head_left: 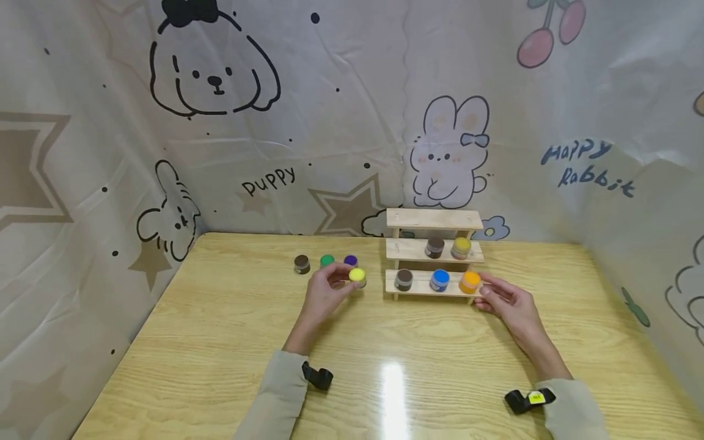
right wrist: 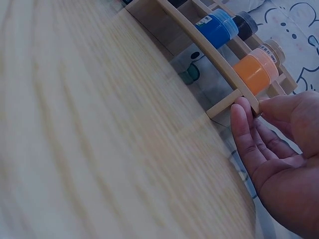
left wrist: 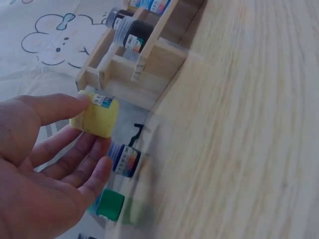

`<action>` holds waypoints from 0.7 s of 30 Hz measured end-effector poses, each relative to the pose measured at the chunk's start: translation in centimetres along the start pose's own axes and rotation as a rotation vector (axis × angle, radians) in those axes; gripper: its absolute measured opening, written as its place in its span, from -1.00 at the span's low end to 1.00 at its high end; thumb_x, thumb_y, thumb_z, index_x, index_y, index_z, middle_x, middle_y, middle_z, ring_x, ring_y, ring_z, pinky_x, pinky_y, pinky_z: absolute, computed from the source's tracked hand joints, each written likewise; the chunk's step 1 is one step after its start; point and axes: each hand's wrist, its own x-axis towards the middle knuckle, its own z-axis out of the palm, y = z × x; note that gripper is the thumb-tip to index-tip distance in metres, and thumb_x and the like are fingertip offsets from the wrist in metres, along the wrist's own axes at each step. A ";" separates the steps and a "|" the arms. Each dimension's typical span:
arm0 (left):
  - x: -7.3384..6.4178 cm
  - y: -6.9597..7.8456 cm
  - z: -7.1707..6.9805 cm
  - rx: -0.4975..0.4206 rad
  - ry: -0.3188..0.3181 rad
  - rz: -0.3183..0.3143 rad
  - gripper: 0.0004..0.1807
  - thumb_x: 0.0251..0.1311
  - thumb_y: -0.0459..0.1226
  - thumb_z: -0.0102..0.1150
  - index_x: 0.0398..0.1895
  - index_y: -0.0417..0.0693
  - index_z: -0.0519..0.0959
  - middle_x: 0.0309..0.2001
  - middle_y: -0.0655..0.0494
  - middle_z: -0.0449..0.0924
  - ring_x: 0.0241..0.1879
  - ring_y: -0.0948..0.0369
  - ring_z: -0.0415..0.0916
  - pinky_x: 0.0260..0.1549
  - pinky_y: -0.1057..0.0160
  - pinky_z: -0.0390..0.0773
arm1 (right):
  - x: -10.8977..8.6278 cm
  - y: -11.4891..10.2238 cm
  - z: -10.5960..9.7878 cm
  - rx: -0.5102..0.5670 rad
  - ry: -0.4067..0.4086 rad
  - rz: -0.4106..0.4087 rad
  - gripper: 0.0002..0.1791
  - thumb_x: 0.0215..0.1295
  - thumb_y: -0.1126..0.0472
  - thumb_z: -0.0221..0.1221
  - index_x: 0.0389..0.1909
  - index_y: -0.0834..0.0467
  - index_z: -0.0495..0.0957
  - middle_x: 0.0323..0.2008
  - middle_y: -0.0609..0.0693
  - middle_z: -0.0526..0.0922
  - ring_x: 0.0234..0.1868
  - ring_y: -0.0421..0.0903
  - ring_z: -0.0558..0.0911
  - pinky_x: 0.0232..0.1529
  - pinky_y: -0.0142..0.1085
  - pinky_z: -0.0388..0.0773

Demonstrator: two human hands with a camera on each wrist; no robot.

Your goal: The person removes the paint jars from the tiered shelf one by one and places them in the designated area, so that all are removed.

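Observation:
My left hand (head_left: 324, 296) pinches a small yellow paint jar (head_left: 357, 277) between thumb and fingers, left of a three-tier wooden rack (head_left: 434, 219). In the left wrist view this yellow jar (left wrist: 99, 118) is held off the table, its other fingers spread below. At the rack's right end, my right hand (head_left: 511, 311) grips the tip of the lowest shelf, close to an orange jar (head_left: 470, 282). A dark jar (head_left: 404, 280) and a blue jar (head_left: 440, 280) share that shelf. Another dark jar (head_left: 435, 247) and a second yellow jar (head_left: 461, 247) stand on the middle tier.
Behind my left hand, a dark jar (head_left: 302, 264), a green jar (head_left: 327, 261) and a purple jar (head_left: 351, 261) stand in a row on the wooden table (head_left: 220, 342). A printed cloth (head_left: 341, 122) hangs around the table's back and sides.

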 end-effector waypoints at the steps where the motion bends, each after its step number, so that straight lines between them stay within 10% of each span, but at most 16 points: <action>1: 0.0 -0.1 -0.1 0.007 -0.003 -0.009 -0.67 0.17 -0.45 0.45 0.00 -0.29 0.63 0.00 -0.15 0.66 0.02 -0.06 0.65 0.11 0.05 0.63 | 0.0 0.0 0.0 0.000 0.000 -0.001 -0.33 0.47 0.24 0.23 0.45 0.46 0.26 -0.08 -0.17 0.75 -0.20 -0.18 0.76 -0.08 -0.33 0.69; 21: 0.0 -1.4 -0.7 0.165 0.000 -0.066 -0.68 0.13 -0.47 0.47 -0.04 -0.32 0.66 -0.07 -0.15 0.70 -0.02 -0.05 0.67 0.01 -0.01 0.65 | 0.1 -0.1 0.0 -0.039 0.008 0.012 -0.32 0.48 0.20 0.22 0.46 0.44 0.24 -0.05 -0.25 0.72 -0.17 -0.21 0.76 -0.07 -0.34 0.68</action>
